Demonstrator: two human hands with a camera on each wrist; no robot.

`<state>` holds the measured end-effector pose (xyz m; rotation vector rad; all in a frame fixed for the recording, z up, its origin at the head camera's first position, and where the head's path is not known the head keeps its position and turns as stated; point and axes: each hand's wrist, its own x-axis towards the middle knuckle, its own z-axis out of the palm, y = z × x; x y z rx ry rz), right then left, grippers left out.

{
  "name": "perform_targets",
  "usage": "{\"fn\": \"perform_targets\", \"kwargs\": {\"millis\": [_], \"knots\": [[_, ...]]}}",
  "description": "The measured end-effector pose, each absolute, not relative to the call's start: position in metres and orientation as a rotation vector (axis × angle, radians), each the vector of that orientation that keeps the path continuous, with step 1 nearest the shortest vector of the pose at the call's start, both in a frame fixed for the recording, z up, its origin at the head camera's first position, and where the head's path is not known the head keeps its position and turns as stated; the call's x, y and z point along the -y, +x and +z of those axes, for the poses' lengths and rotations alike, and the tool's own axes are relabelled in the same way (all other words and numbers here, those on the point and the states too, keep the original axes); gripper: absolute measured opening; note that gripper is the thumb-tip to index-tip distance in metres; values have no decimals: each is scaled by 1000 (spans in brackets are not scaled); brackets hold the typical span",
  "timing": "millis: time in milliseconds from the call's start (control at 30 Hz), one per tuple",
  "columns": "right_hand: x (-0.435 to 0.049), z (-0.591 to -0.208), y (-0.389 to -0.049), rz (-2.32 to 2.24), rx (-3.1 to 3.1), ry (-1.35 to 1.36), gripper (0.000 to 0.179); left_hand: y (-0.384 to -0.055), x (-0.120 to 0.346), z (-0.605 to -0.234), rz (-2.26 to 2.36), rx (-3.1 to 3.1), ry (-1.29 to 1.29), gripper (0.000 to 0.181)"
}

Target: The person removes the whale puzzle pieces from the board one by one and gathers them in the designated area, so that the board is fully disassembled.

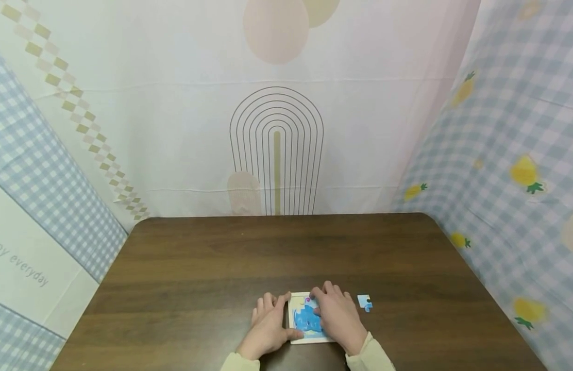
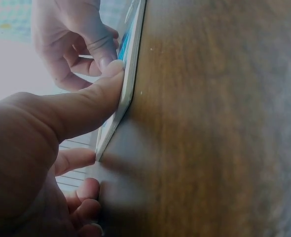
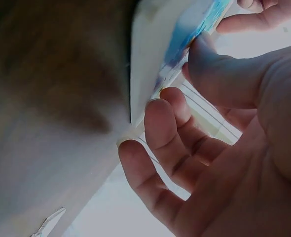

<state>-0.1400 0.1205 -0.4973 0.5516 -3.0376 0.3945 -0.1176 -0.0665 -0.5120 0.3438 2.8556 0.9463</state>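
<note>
A small jigsaw puzzle in a pale-rimmed tray [image 1: 306, 340] lies near the table's front edge, with a blue animal picture [image 1: 306, 319] in it. My left hand [image 1: 268, 327] holds the tray's left side, thumb over the near rim and index fingertip at the far left corner. Over the puzzle's right half, my right hand [image 1: 339, 317] has thumb and index finger bent down at a jigsaw piece [image 3: 182, 42], which the fingers partly hide. Its other fingertips [image 3: 160, 123] curl close to the tray's far rim.
A loose light-blue jigsaw piece [image 1: 364, 302] lies on the dark wooden table [image 1: 198, 268] just right of the tray. Behind the table hangs a pale printed cloth [image 1: 184, 139], with checked cloth [image 1: 500, 154] along the right side.
</note>
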Motion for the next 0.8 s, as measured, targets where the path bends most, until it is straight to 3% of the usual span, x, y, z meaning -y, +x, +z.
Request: {"fn": "perform_targets", "kwargs": {"millis": [800], "knots": [[-119, -498, -142, 464, 3024, 567, 22, -118, 67, -513, 942, -2871, 348, 88]]}}
